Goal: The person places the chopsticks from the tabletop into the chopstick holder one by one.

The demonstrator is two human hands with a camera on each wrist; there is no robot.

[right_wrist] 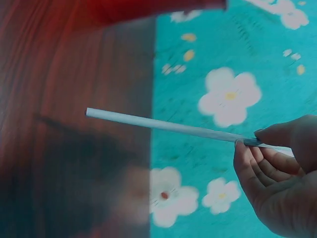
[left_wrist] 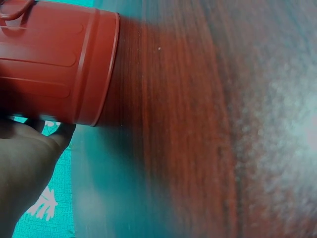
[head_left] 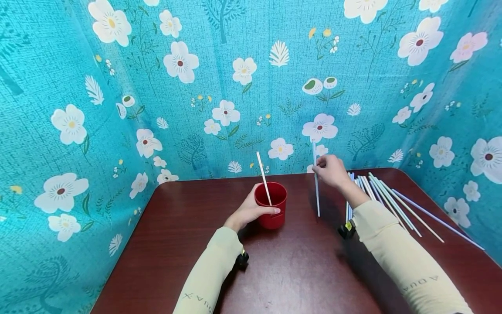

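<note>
My left hand (head_left: 252, 209) grips a red cup (head_left: 272, 218), thumb across its front and fingers around the left and back. In the left wrist view the cup (left_wrist: 54, 59) shows raised panels and a small loop handle. One whitish straw (head_left: 262, 168) leans inside it, its upper part sticking out above the rim. To the right of the cup, my right hand (head_left: 331, 171) pinches a pale blue straw (head_left: 317, 192) between thumb and fingertips. That straw hangs nearly upright. In the right wrist view its lower end points towards the tabletop, and the right hand (right_wrist: 285, 188) is close up.
A loose pile of pastel straws (head_left: 396, 200) lies on the dark wooden table (head_left: 188, 218) at the right, partly behind my right forearm. One bluish straw (head_left: 439, 219) stretches out furthest right. A teal flowered cloth (head_left: 235, 87) stands behind the table and along both sides.
</note>
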